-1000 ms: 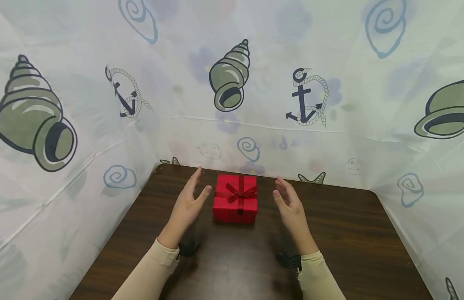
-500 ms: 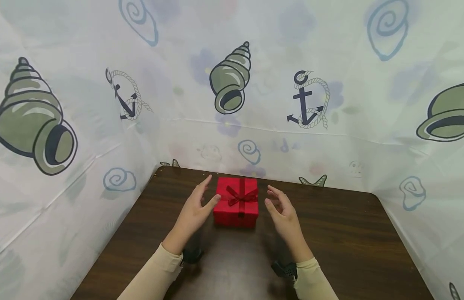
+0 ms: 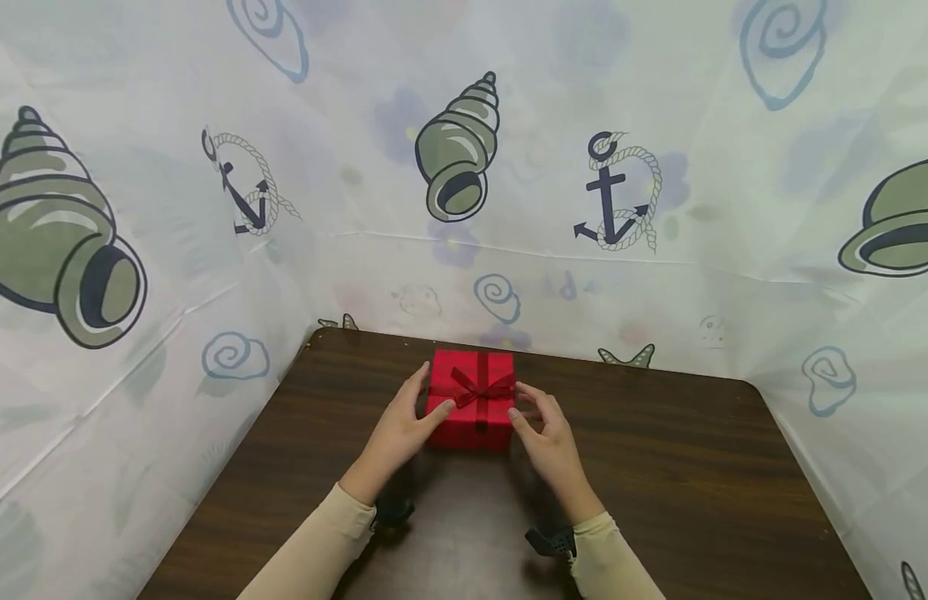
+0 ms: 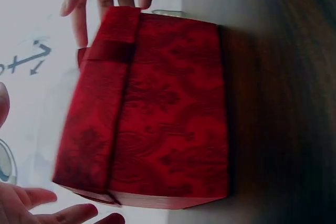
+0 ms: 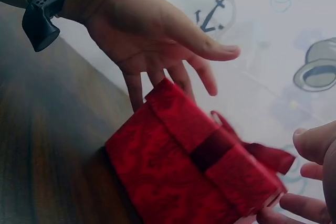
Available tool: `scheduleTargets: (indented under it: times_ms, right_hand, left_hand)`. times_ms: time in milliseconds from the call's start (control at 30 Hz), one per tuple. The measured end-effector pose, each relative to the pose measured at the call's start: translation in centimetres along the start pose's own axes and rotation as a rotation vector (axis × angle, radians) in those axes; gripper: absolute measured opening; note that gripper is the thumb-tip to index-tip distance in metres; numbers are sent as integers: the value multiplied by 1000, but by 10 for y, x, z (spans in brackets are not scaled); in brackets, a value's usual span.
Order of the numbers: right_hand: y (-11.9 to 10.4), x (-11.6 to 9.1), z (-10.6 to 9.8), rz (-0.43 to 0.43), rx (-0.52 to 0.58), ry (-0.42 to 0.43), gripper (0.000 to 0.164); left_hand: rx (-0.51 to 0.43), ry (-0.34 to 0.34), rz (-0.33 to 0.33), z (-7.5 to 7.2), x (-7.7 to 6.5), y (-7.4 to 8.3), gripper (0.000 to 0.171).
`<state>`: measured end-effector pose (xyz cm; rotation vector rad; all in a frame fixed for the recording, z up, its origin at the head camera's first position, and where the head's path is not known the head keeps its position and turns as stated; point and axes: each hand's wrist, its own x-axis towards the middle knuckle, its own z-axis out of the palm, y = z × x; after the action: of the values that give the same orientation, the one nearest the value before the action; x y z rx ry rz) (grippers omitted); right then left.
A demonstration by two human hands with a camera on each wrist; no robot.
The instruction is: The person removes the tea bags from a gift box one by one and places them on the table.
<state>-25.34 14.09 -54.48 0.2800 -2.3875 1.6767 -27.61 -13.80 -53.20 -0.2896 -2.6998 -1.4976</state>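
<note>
Left hand (image 3: 403, 427) and right hand (image 3: 550, 437) closer in than before, fingers spread, beside the red box (image 3: 473, 414)

At the centre of the left wrist view, you see the red box (image 4: 173, 108) covered in patterned paper or cloth of low sheen, with raised-looking figures; its ribbon (image 3: 480, 389) appears as smooth, satin-like cloth. Note the smooth wood-grain table (image 3: 704, 483), faintly glossy at lower centre of the head view, and the thin, creased sheeting (image 3: 343, 179) above. Your left sleeve (image 3: 306, 542) is matt cloth; the wrist unit (image 5: 42, 20), upper left of the right wrist view, resembles black perforated plastic.
</note>
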Motion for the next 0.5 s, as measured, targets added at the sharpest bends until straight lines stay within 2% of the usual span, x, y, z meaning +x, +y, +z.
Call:
scheduleTargets:
  times_ms: [100, 300, 500]
  right_hand:
    - [7, -1, 6, 35, 39, 4, 48]
    - [21, -5, 13, 164, 196, -6, 46]
    - [31, -6, 16, 182, 264, -17, 50]
  left_hand:
    - [-30, 7, -39, 4, 2, -6, 99]
    - [-87, 13, -79, 8, 4, -16, 93]
    - [-100, -36, -75, 10, 9, -28, 92]
